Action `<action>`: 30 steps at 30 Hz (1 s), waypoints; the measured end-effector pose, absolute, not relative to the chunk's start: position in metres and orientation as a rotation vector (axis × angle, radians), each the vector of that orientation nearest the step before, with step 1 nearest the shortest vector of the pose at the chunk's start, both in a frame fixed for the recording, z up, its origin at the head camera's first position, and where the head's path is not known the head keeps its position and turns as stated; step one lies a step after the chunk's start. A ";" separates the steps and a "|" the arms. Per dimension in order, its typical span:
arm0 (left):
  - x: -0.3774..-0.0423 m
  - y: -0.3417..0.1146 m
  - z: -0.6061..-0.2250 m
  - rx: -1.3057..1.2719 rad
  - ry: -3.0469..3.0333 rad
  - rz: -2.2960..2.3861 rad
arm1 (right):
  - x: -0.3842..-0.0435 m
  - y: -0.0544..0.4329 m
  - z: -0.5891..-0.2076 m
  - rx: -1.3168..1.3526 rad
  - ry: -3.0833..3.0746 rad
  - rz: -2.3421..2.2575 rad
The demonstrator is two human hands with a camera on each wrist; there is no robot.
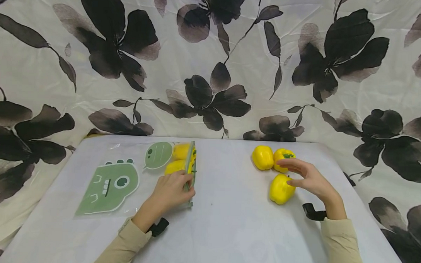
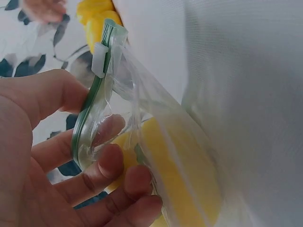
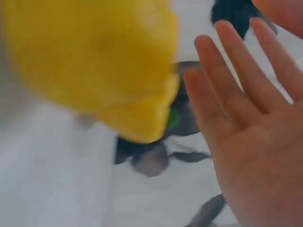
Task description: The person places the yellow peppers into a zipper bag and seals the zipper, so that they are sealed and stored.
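My left hand (image 1: 173,189) grips the open edge of a clear zip bag (image 1: 116,188) with green cartoon dinosaur prints. In the left wrist view, the thumb and fingers hold the green zip strip (image 2: 81,125) with its white slider (image 2: 99,59). Yellow bell peppers (image 1: 176,166) lie inside the bag near its mouth. On the right, my right hand (image 1: 313,180) hovers with extended fingers beside the nearest loose yellow bell pepper (image 1: 280,190). Two more, a left one (image 1: 263,157) and a right one (image 1: 282,155), sit just behind it. The right wrist view shows straight fingers (image 3: 232,71) apart from a blurred pepper (image 3: 90,52).
Everything rests on a white-covered table (image 1: 235,225). A cloth with dark flowers (image 1: 215,97) hangs along its far edge and down both sides. Each wrist wears a black camera mount, one on the left (image 1: 159,227) and one on the right (image 1: 313,212).
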State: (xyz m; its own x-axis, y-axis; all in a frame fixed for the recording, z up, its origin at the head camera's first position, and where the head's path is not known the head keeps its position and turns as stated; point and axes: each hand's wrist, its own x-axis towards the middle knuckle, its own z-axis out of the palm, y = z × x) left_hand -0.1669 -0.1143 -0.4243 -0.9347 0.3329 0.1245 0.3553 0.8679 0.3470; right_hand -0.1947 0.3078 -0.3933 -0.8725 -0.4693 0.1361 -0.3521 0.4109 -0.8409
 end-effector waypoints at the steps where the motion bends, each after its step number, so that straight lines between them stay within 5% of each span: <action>1: -0.166 -0.115 -0.424 -0.549 -2.980 -0.570 | -0.192 0.313 -0.401 -0.740 2.496 -1.479; 10: -0.162 -0.119 -0.424 -0.580 -2.978 -0.569 | -0.178 0.330 -0.440 -0.613 2.400 -1.487; 30: -0.156 -0.129 -0.425 -0.620 -2.970 -0.576 | -0.157 0.305 -0.439 -0.447 2.574 -1.365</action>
State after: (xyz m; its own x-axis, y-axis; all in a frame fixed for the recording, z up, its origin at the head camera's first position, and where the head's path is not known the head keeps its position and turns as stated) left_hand -0.1561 -0.1291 -0.4254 -0.9180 0.3760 0.1258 0.3958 0.8501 0.3475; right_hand -0.1573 0.3052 -0.4393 -0.9357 -0.3516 -0.0292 -0.1730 0.5293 -0.8306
